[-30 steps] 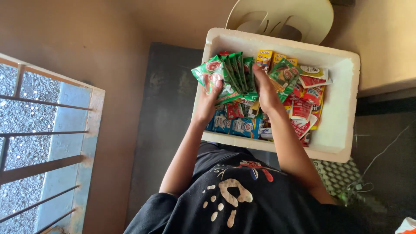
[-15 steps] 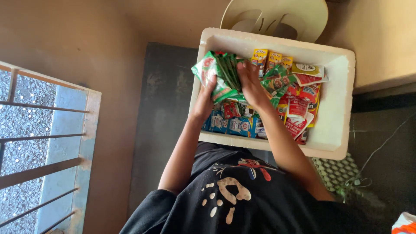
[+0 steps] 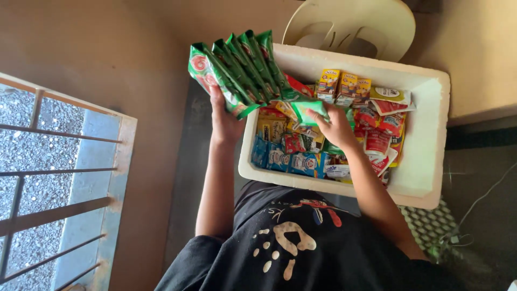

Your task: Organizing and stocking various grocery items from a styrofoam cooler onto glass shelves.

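since the earlier frame, the fanned stack of green sachets [image 3: 237, 67] has been lifted out past the left rim of the white foam box [image 3: 425, 156], clamped in the left hand [image 3: 225, 121]. a single green sachet [image 3: 311, 110] is pinched in the right hand [image 3: 336, 126] over the box's packets.
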